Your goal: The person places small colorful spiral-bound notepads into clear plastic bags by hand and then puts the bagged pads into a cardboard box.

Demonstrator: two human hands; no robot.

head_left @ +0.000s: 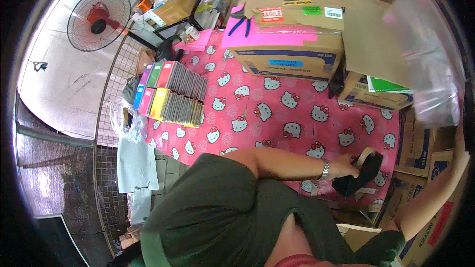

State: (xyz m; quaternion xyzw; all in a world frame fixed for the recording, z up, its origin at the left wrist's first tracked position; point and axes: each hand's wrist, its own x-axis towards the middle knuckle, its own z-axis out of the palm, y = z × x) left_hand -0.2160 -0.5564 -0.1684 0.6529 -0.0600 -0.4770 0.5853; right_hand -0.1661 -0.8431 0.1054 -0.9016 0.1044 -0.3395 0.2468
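Observation:
My left hand (343,167), with a silver band at the wrist, is closed on a black object with a tan curved rim (367,169), low over the pink cloth (264,111) at the right. Its exact kind does not show. My right forearm (435,195) reaches up along the right rim. A crumpled, see-through plastic bag (433,64) hangs in the air beside that arm, blurred. The plastic and the picture's dark edge hide my right hand's fingers. Behind the bag stands an opened cardboard box (373,89) with green-covered notebooks (388,85) showing inside.
A larger carton (292,62) with raised flaps stands at the back, blue-handled pliers (240,26) on its pink sheet. Stacked spiral notebooks (173,91) in several colours sit at the left, near a fan (99,17). More cartons (415,143) line the right side.

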